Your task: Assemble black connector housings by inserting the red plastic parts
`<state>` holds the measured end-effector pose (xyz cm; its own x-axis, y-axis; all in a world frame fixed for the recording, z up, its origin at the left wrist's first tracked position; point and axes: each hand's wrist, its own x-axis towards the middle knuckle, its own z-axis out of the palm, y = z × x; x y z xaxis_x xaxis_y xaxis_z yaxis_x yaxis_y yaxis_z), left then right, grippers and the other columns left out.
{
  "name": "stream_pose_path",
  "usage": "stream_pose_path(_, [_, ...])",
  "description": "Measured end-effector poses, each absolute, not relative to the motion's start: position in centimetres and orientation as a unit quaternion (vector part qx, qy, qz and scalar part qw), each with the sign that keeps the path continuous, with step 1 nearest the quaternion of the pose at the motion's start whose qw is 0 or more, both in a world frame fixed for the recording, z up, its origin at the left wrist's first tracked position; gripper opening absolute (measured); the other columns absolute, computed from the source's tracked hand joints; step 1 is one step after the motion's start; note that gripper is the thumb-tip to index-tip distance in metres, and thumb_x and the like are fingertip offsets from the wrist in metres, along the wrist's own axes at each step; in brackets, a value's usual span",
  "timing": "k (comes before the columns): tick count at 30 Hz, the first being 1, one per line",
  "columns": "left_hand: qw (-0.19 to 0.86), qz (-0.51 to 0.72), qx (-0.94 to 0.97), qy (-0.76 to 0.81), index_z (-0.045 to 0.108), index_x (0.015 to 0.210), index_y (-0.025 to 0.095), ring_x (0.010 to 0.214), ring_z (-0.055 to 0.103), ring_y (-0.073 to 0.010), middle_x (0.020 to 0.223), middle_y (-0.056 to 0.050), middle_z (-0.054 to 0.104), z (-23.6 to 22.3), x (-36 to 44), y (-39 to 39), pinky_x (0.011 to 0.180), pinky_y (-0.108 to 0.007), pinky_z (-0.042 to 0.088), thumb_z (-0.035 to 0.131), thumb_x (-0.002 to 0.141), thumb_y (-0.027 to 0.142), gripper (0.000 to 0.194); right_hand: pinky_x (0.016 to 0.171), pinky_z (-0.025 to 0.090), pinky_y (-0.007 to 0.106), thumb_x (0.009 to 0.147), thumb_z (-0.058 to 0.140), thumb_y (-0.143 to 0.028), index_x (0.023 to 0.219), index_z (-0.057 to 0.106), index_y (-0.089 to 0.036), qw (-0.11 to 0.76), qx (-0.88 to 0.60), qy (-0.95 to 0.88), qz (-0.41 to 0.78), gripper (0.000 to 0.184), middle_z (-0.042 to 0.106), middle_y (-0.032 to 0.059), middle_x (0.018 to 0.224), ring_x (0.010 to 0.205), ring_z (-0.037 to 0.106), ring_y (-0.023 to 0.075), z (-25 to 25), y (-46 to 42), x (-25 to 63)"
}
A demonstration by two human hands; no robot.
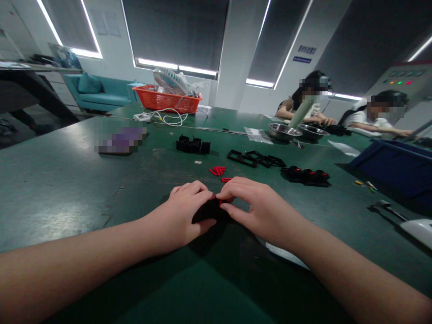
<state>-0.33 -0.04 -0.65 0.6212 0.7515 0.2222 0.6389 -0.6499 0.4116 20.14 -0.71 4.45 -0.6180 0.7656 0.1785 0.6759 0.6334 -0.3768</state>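
Note:
My left hand [184,213] is wrapped around a black plastic part [204,211] low over the green table, its thumb along the near side. From the right, my right hand [256,207] pinches a small red piece [221,203] between thumb and forefinger, against that black part. Much of both items is hidden by my fingers. Just beyond my hands lie several loose red pieces [218,171] and a single red piece [226,180]. Farther off are black block-shaped parts [193,145], black open frames [256,158] and black parts with red pieces in them [305,175].
A blue bin [398,166] and a white-handled tool [416,231] are at right. Metal bowls [285,132] stand near two seated people. At the back are an orange basket [168,100] holding a fan and a white cable [172,118]. A blurred purple object [123,139] lies left.

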Motion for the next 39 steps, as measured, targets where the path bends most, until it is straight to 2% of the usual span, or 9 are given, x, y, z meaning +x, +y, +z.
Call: stream_pose_path(39, [0.149,0.172,0.888,0.400,0.058,0.109,0.021,0.108,0.054,-0.0282,0.114,-0.008,0.058,-0.24,-0.22,-0.18,0.097,-0.051,0.043,0.062,0.085,0.023,0.024,0.085,0.047,0.032,0.088,0.060,-0.009,0.093,0.067,-0.015,0.157,-0.404,-0.891,0.135,0.010,0.068,0.0072,0.098,0.094,0.061,0.0197,4.49,-0.72,20.16])
